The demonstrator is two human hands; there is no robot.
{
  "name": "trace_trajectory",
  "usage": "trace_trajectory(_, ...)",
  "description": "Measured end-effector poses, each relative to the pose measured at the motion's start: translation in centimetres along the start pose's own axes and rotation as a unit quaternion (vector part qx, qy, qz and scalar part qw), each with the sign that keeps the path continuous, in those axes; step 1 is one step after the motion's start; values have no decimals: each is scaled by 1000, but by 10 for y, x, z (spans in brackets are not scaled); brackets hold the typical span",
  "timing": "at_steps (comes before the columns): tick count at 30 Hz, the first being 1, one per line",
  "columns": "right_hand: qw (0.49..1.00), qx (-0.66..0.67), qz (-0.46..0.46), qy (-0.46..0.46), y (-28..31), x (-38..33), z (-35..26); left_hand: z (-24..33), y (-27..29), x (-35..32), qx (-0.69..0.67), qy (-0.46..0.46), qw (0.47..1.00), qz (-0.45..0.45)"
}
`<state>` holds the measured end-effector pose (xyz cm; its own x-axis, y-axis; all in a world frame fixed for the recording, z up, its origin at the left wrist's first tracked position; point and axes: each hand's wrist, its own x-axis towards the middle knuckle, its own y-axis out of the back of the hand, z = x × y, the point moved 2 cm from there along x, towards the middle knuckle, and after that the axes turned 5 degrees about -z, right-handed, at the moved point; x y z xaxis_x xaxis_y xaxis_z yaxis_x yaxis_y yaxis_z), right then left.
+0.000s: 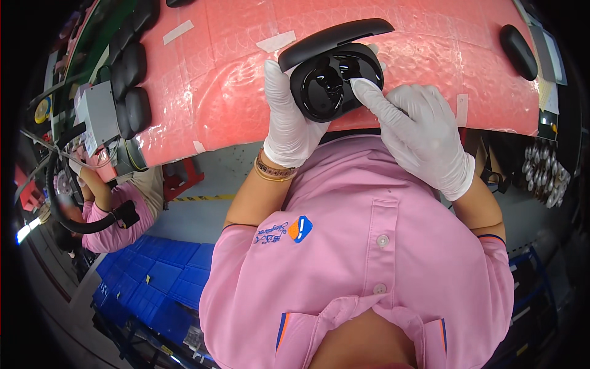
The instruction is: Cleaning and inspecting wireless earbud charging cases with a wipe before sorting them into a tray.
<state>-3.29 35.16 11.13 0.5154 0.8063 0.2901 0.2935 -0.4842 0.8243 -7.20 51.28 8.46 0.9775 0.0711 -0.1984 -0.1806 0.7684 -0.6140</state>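
Note:
My gloved left hand (287, 126) is closed around a glossy black earbud charging case (319, 107), holding it above the near edge of the work surface. Its thumb lies along the left side, and white fingertips show behind the far right side. The hinged lid (338, 38) is raised. Dark rounded shapes that look like earbuds (330, 79) sit inside, hard to tell from the shiny black tray. From the right, my gloved right hand (424, 132) reaches one digit onto the inside of the case. Its other fingers are curled, with a small dark spot between them that I cannot make out.
Pink bubble-wrap sheeting covers the table (203, 92). Several black cases (132, 64) line its left edge; another black case (518, 52) lies at the far right. A grey box (98, 114) with cables stands left, near a seated co-worker (120, 212). Blue panels (153, 270) are behind.

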Motion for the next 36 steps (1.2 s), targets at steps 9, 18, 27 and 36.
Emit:
trace_trajectory(9,1000,19,8,14,3,5,6,0,6,-11,29,8,999,-14)
trace_trajectory(18,945,312,42,-91,8,1,13,-2,3,-3,17,-25,996,-85)
trace_trajectory(27,999,40,-1,-31,3,13,-35,-1,-8,-8,80,-83,989,90)
trace_trajectory(36,945,302,58,-116,16,36,-26,-7,-9,-7,117,-206,972,-9)
